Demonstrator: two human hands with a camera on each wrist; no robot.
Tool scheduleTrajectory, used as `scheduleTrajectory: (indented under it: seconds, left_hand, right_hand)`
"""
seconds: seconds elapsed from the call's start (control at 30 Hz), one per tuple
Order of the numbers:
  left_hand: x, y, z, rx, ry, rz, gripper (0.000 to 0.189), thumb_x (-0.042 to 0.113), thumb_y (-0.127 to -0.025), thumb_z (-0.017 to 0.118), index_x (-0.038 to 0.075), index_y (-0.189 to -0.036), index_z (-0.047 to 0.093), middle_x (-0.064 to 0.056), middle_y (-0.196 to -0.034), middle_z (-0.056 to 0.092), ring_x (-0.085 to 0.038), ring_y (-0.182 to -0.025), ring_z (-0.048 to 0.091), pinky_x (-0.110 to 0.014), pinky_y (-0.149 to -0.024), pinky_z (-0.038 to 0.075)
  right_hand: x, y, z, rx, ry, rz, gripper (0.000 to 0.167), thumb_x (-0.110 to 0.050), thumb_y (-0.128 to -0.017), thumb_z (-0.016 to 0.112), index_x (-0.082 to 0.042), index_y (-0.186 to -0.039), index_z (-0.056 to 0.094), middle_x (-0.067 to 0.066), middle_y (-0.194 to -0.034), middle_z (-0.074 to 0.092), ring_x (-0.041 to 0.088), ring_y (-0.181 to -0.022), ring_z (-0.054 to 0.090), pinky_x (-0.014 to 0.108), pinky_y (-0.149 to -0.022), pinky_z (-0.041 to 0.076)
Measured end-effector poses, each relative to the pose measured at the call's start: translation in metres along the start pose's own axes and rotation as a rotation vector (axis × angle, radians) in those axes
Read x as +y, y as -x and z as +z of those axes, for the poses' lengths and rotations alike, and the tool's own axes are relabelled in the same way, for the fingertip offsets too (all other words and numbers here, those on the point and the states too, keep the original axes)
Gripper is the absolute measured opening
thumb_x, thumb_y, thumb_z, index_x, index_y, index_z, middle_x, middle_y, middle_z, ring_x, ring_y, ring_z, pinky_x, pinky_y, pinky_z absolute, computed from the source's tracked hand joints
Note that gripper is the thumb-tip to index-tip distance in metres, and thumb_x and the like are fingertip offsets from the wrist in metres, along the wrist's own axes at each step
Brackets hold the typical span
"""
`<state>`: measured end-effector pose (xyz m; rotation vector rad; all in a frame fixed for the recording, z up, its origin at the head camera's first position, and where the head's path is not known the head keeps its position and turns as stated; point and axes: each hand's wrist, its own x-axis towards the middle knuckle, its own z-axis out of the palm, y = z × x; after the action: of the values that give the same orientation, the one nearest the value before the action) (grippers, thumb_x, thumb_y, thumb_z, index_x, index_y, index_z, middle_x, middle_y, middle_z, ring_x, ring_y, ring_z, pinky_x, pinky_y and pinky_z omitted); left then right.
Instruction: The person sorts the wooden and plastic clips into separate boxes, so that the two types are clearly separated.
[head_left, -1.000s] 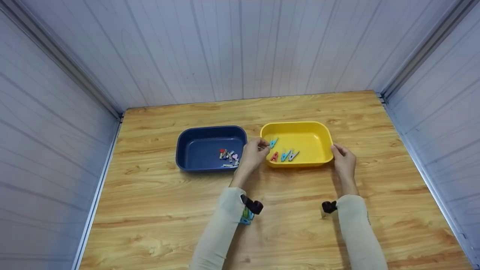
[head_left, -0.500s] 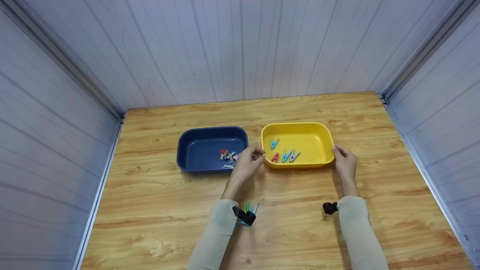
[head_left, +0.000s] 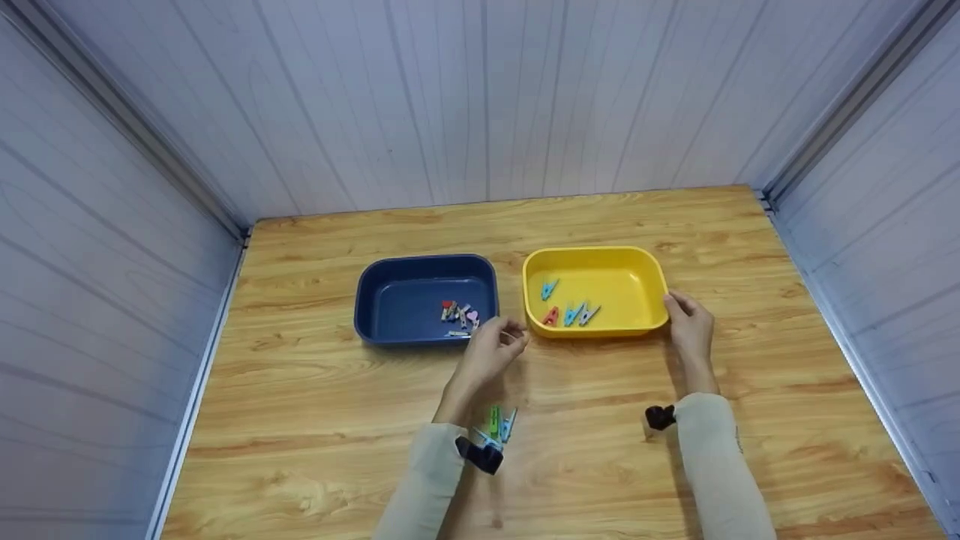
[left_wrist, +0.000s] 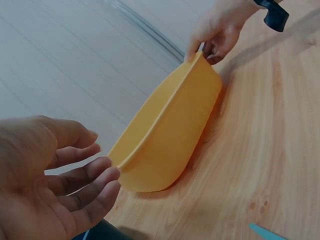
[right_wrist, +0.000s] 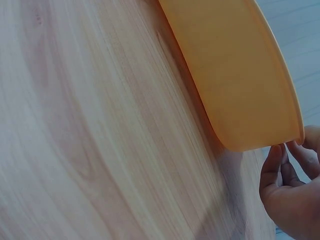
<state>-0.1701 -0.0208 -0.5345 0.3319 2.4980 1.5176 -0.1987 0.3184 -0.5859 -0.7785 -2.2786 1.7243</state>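
Observation:
My left hand (head_left: 489, 350) hovers in front of the gap between the two bins, its fingers loosely bent with nothing between them in the left wrist view. At the right end of the yellow bin (head_left: 622, 331), my right hand (head_left: 691, 328) pinches the rim between thumb and fingers. Inside that bin lie a red clothespin (head_left: 551, 316), a grey one and two blue ones. Several small wooden clips (head_left: 463, 318), some with hearts, lie in the navy bin (head_left: 405, 343). Near my left wrist, a green clothespin (head_left: 494, 421) and blue clothespins (head_left: 509, 426) rest on the table, partly hidden by the wrist camera.
The wood-grain table (head_left: 585, 450) is enclosed by pale panel walls (head_left: 480, 105) at the back and both sides. Both bins stand side by side with a narrow gap, and table surface shows around them.
My left hand has drawn back from the yellow bin's left side, toward me and slightly left. More of the clothespins on the table now show. My right hand stays at the rim.

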Motion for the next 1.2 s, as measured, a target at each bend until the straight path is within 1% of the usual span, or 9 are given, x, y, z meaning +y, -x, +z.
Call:
scheduleTrajectory:
  seconds: [0.07,0.27,0.4,0.53,0.77,0.87,1.0,1.07,1.2]
  left_hand:
    - [-0.003,0.005,-0.001,-0.013,-0.014,-0.022,0.020,0.008,-0.089,0.063,-0.001,-0.107,0.064,-0.009,-0.096,0.064,-0.017,-0.087,0.061,-0.028,-0.079,0.051]
    - [-0.012,0.017,-0.004,-0.024,-0.044,-0.080,0.019,0.010,-0.090,0.062,0.001,-0.107,0.064,-0.005,-0.092,0.063,-0.014,-0.084,0.057,-0.026,-0.074,0.049]
    - [-0.015,0.023,-0.005,-0.021,-0.025,-0.087,0.020,0.009,-0.090,0.062,-0.001,-0.107,0.063,-0.006,-0.092,0.064,-0.015,-0.083,0.058,-0.027,-0.074,0.050]
    - [-0.018,0.028,-0.006,-0.031,-0.015,-0.101,0.021,0.007,-0.089,0.062,-0.001,-0.108,0.063,-0.006,-0.092,0.064,-0.015,-0.084,0.058,-0.028,-0.075,0.050]
    - [-0.025,0.038,-0.007,-0.095,-0.039,-0.147,0.023,0.005,-0.089,0.061,-0.002,-0.111,0.061,-0.004,-0.090,0.060,-0.014,-0.082,0.054,-0.027,-0.072,0.047]
    - [-0.029,0.041,-0.008,-0.121,-0.044,-0.138,0.023,0.003,-0.088,0.060,-0.003,-0.111,0.061,-0.006,-0.090,0.062,-0.015,-0.081,0.056,-0.028,-0.072,0.048]
    - [-0.035,0.045,-0.010,-0.163,-0.064,-0.114,0.021,0.004,-0.089,0.061,-0.003,-0.108,0.061,-0.009,-0.091,0.064,-0.016,-0.082,0.058,-0.031,-0.075,0.050]
    - [-0.038,0.047,-0.011,-0.190,-0.066,-0.120,0.020,0.003,-0.089,0.062,-0.002,-0.108,0.061,-0.010,-0.093,0.064,-0.016,-0.084,0.057,-0.031,-0.078,0.050]
    - [-0.044,0.051,-0.013,-0.243,-0.050,-0.150,0.021,0.000,-0.087,0.063,-0.001,-0.107,0.061,-0.011,-0.096,0.063,-0.016,-0.085,0.057,-0.030,-0.076,0.050]
  right_hand:
    - [0.000,0.001,0.000,-0.002,0.015,-0.019,0.041,-0.032,-0.094,0.059,-0.007,-0.126,0.062,0.012,-0.127,0.060,0.013,-0.113,0.054,0.018,-0.088,0.043]
    - [0.001,0.000,0.001,0.009,0.026,-0.015,0.042,-0.035,-0.094,0.059,-0.008,-0.126,0.063,0.011,-0.126,0.061,0.011,-0.110,0.054,0.016,-0.085,0.043]
    - [0.001,0.000,0.001,0.007,0.027,-0.005,0.042,-0.036,-0.094,0.059,-0.008,-0.126,0.063,0.011,-0.126,0.061,0.010,-0.108,0.055,0.016,-0.084,0.043]
    - [0.001,0.000,0.002,-0.003,0.016,0.005,0.043,-0.036,-0.094,0.058,-0.008,-0.127,0.062,0.011,-0.128,0.060,0.011,-0.112,0.054,0.017,-0.087,0.043]
    - [-0.001,0.001,0.001,-0.017,-0.009,0.030,0.045,-0.037,-0.095,0.057,-0.008,-0.129,0.059,0.012,-0.133,0.057,0.017,-0.122,0.052,0.025,-0.099,0.043]
    - [-0.002,0.001,0.001,-0.016,-0.006,0.028,0.045,-0.036,-0.095,0.057,-0.007,-0.129,0.060,0.012,-0.133,0.057,0.018,-0.122,0.051,0.025,-0.099,0.043]
    - [-0.002,0.001,0.001,-0.013,-0.034,0.037,0.043,-0.034,-0.095,0.058,-0.007,-0.128,0.060,0.011,-0.131,0.058,0.016,-0.119,0.052,0.024,-0.097,0.043]
    - [-0.002,0.001,0.002,-0.014,-0.048,0.048,0.042,-0.034,-0.095,0.058,-0.008,-0.128,0.060,0.010,-0.130,0.059,0.014,-0.118,0.053,0.024,-0.096,0.043]
    - [-0.002,0.001,0.002,-0.010,-0.066,0.062,0.041,-0.033,-0.095,0.058,-0.009,-0.128,0.061,0.009,-0.131,0.059,0.014,-0.118,0.053,0.024,-0.096,0.043]
